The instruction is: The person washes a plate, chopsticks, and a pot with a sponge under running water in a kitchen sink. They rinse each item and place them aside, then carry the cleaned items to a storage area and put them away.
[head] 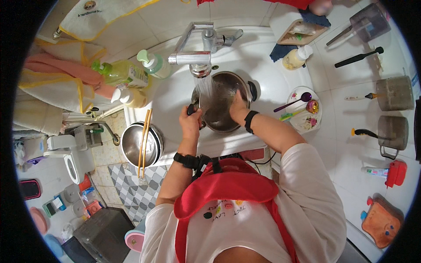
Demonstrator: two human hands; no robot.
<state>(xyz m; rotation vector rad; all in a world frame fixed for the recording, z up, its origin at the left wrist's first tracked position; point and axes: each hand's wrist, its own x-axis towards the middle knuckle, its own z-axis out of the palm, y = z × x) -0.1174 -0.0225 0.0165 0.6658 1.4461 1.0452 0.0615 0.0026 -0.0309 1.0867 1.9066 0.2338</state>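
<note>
A metal pot (pixel 218 121) with black side handles sits tilted in the white sink (pixel 174 121). My left hand (pixel 190 122) grips the pot's left handle (pixel 190 109). Inside the pot, my right hand (pixel 239 107) lies against the right part of the inner wall. Its fingers are extended, and I see no object in it. Water (pixel 204 86) streams from the chrome faucet (pixel 200 70) into the pot's left side. The pot's other handle (pixel 252 91) is free, on the upper right.
Stacked metal bowls (pixel 131 144) with wooden chopsticks (pixel 144 141) across them stand at the sink's left edge. Pump bottles (pixel 158 65) line the left corner. To the right are a floral plate (pixel 297 123) with spoons, and another pump bottle (pixel 292 60). Holders (pixel 394 93) hang on the tiled wall.
</note>
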